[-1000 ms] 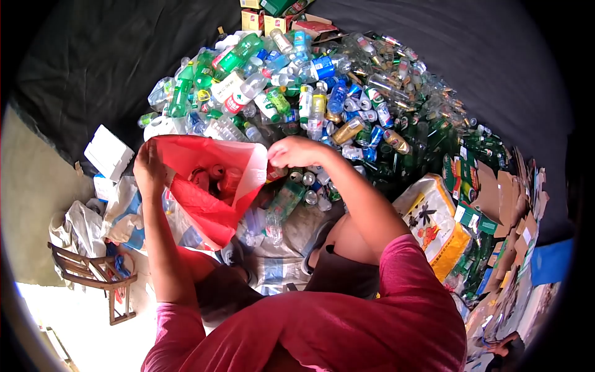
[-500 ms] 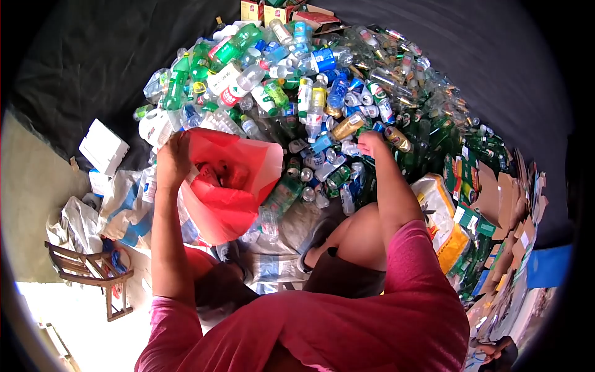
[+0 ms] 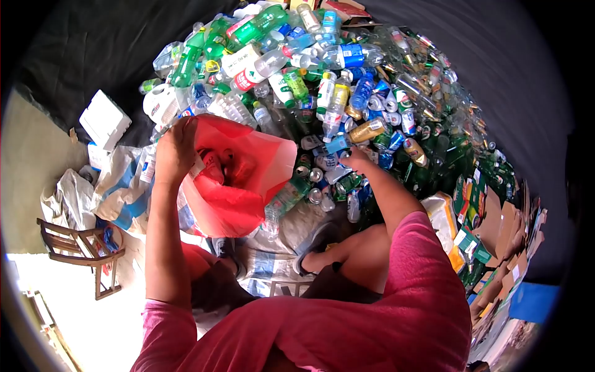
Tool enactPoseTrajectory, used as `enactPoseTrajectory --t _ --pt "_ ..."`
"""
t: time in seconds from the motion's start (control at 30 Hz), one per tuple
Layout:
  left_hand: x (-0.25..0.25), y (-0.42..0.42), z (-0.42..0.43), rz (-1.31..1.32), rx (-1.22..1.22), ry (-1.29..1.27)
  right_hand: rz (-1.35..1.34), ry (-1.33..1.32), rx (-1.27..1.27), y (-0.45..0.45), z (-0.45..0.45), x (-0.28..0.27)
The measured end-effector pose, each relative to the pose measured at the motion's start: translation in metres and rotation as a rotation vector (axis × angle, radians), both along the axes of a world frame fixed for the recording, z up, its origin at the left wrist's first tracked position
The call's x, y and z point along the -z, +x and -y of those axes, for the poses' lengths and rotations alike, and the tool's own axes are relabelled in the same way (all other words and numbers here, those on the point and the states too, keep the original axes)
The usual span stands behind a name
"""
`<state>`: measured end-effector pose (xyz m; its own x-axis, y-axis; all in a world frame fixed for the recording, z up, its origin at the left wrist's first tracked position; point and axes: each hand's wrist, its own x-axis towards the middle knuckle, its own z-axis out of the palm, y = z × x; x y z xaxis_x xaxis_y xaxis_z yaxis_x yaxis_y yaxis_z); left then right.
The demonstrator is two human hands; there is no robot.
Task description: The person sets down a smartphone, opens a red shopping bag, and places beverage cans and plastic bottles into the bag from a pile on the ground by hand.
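Note:
My left hand point(image 3: 178, 147) is closed on the rim of a red bag point(image 3: 238, 214) with a pale inner side. The bag's mouth gapes toward me, and several red cans point(image 3: 212, 168) lie inside. My right hand point(image 3: 356, 161) is over the heap with its fingers curled together, close to several silver and blue cans point(image 3: 338, 172). What its fingers hold, if anything, is hidden. Just beyond that hand lie a light blue can point(image 3: 338, 144) and a gold can point(image 3: 367, 131).
A large heap of plastic bottles point(image 3: 260, 25) and cans rises ahead, with green glass bottles point(image 3: 434, 149) on the right. Flattened cardboard point(image 3: 496, 220) is stacked at far right. A wooden chair point(image 3: 80, 248), white sacks point(image 3: 71, 195) and a white foam box point(image 3: 105, 119) are on the left.
My right hand has moved left and down, nearer the bag and lower over the cans. My left hand still grips the bag, whose mouth has shifted slightly right. The camera view has shifted too.

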<state>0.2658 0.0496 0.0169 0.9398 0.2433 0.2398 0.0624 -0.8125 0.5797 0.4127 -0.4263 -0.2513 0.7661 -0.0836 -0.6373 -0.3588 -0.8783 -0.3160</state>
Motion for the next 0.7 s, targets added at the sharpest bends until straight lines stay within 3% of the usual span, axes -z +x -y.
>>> enactPoseTrajectory --t 0.13,0.17,0.23,0.33,0.43,0.5,0.7 --pt "0.008 0.001 -0.011 0.11 0.153 0.175 0.162 0.04 -0.112 -0.001 -0.007 0.033" --pt "0.006 0.0 -0.008 0.108 0.148 0.176 0.193 -0.056 -0.151 -0.001 -0.009 0.043" --pt "-0.002 -0.002 0.005 0.023 0.035 -0.022 0.229 -0.156 -0.193 -0.005 -0.011 0.053" --pt "0.004 -0.003 0.006 0.032 0.077 0.0 0.287 -0.224 -0.169 -0.007 -0.021 0.05" --pt "-0.002 -0.01 0.009 -0.006 0.085 -0.022 0.223 -0.164 -0.063 -0.002 -0.019 0.017" --pt "-0.004 -0.012 0.007 -0.023 0.09 -0.015 0.349 -0.139 -0.075 -0.003 -0.016 0.004" --pt "0.0 -0.017 -0.002 0.004 0.109 -0.057 0.16 -0.022 0.029 -0.016 -0.006 -0.086"
